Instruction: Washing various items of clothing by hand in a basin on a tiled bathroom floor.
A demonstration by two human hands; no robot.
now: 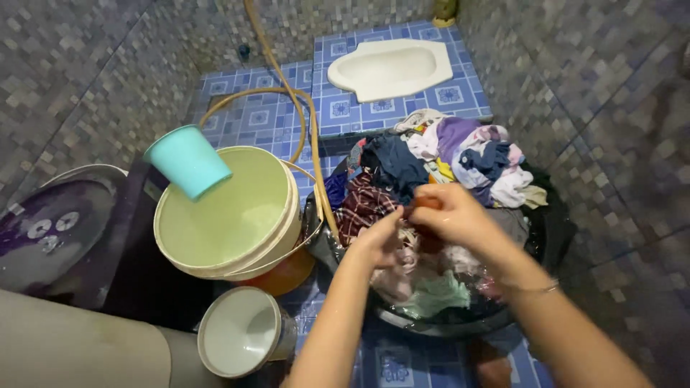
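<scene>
While your right hand gripped an orange cloth, your left hand pinched wet laundry over the black round plastic basin.

2 bare forearms, no sleeves, thin bangle (right wrist), wet-looking hands

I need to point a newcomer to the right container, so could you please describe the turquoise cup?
Find the large pale bucket of water left of the dark laundry basin. The turquoise cup rests tilted on that bucket's upper-left rim. It is the only turquoise container; the pots nearby are white, cream or orange.
</scene>
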